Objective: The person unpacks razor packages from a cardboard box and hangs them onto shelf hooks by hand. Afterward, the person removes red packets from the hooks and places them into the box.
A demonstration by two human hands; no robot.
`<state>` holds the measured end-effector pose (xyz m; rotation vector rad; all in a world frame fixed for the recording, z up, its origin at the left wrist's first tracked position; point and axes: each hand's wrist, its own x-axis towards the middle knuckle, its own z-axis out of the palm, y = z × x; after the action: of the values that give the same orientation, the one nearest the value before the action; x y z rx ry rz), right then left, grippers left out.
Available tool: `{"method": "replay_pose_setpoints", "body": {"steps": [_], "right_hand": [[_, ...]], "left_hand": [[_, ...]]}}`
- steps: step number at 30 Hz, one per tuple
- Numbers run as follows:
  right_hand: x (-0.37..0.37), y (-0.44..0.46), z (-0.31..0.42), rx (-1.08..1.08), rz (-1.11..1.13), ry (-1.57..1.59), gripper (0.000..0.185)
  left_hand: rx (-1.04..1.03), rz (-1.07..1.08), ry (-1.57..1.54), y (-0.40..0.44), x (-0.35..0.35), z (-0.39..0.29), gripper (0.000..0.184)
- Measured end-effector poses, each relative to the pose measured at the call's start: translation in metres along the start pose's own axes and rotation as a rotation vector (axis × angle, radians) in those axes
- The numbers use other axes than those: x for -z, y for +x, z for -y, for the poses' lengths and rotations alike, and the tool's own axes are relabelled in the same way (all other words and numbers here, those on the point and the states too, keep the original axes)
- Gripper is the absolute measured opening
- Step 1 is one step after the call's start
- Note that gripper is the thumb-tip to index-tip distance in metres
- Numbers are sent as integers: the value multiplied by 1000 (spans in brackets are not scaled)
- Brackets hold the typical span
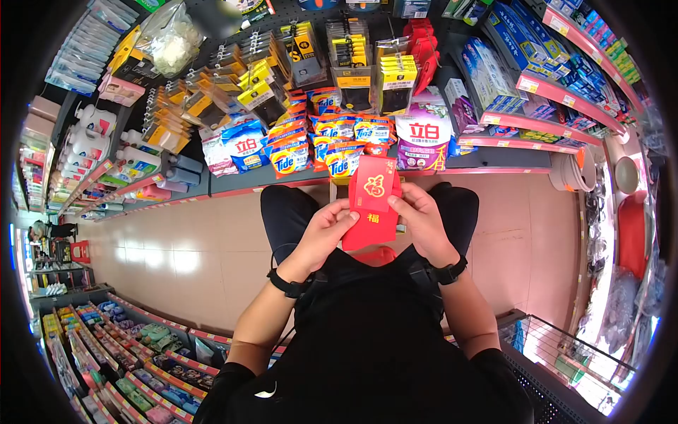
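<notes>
Red envelopes (375, 185) with gold characters are held up in front of my lap, one overlapping another. My left hand (326, 230) pinches their left edge, thumb on the front. On the right side, my right hand (420, 215) grips them between thumb and fingers. Another red piece (374, 256) lies lower, near my waist. Just beyond the envelopes, orange Tide bags (343, 161) stand on the shelf, beside a purple and white detergent bag (424, 141).
A shelf edge (247, 181) runs across in front of my knees. Hanging yellow and black packets (353, 78) are above it. Boxed goods (487, 71) fill shelves at the right. Behind me at the lower left stands a rack of small packages (141, 346). A person (53, 230) is far left.
</notes>
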<state>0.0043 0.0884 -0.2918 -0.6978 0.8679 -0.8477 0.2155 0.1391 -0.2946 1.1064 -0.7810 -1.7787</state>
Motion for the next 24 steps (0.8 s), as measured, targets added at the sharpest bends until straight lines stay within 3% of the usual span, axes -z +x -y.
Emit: {"method": "replay_pose_setpoints", "body": {"steps": [4,6,7,10,13,16,24], "right_hand": [[0,0,-7,93,16,-74,30],[-4,-1,-12,218,69,-257,29],[-8,-4,-13,219,67,-253,29],[-25,-16,-13,422,56,-535,46],[-39,-21,-13,579,75,-679,48],[-43,-23,-12,608,37,-786,45],[-25,-13,-20,570,3,-708,42]], "left_hand": [[-8,-48,-52,4,-2,2,28],[-4,-54,-69,7,-2,2,29],[24,-19,-210,9,-4,1,29],[67,74,-402,12,-1,4,29],[97,95,-440,10,3,9,29],[97,65,-509,12,8,15,29],[16,103,-439,19,3,15,31]]}}
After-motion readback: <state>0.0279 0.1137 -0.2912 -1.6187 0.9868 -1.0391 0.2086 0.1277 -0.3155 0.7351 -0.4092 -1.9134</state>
